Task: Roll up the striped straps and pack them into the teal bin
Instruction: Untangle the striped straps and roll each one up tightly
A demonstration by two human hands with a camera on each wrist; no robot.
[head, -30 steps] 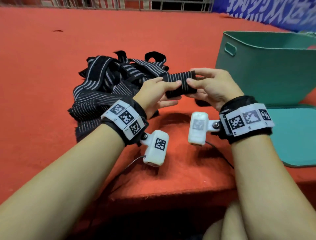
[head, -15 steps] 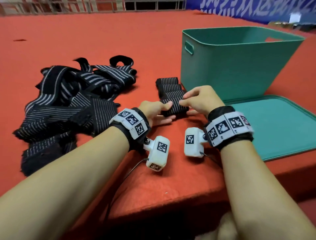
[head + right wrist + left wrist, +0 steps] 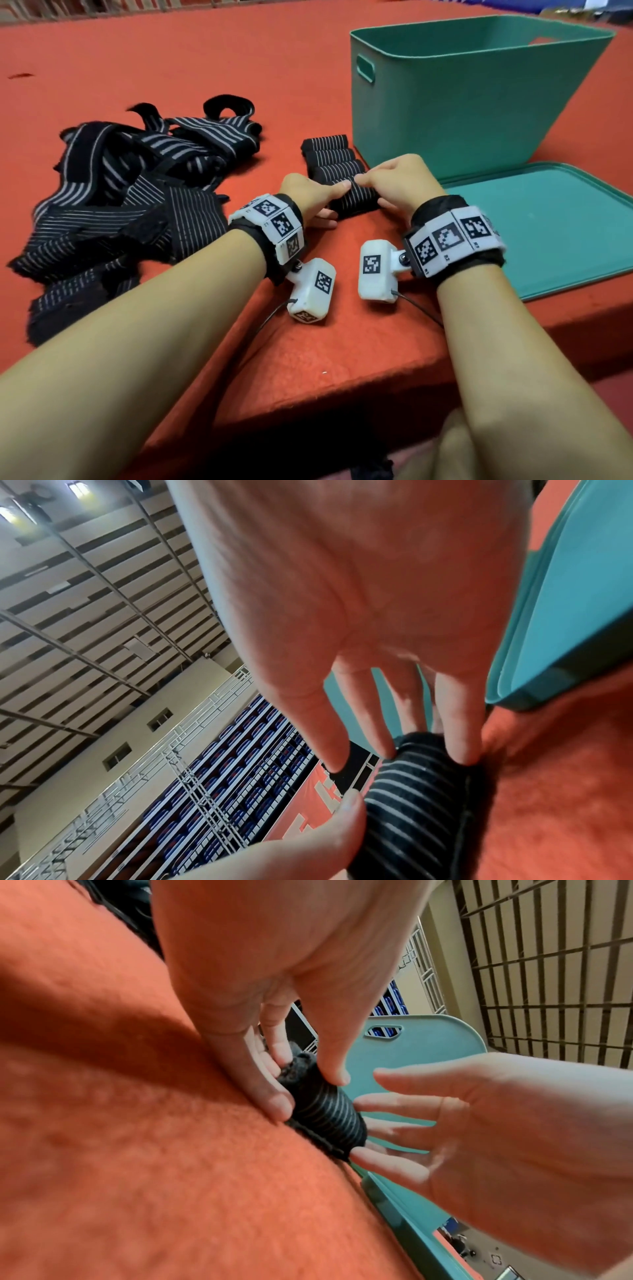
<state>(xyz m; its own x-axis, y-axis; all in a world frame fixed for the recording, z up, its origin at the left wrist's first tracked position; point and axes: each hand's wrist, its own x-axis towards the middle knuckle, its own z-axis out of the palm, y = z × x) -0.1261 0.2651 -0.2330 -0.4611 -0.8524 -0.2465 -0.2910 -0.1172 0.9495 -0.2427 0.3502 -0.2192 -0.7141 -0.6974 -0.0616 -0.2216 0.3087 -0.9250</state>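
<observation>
A rolled striped strap (image 3: 356, 202) lies on the red table, at the near end of a row of three finished rolls (image 3: 329, 157) beside the teal bin (image 3: 462, 102). My left hand (image 3: 325, 200) pinches the roll's left end (image 3: 325, 1115) between the thumb on top and the fingers at its side. My right hand (image 3: 387, 185) has straight, spread fingers (image 3: 459, 739) whose tips touch the right end of the roll (image 3: 411, 804). A loose pile of unrolled striped straps (image 3: 137, 192) lies to the left.
The bin stands upright at the back right, with a handle slot (image 3: 364, 68) on its left wall. Its flat teal lid (image 3: 548, 233) lies on the table to the right of my right wrist. The table's front edge (image 3: 342, 394) runs just below my forearms.
One second ago both hands held the roll in the air near the pile. They have brought it down and right, onto the table at the near end of the row.
</observation>
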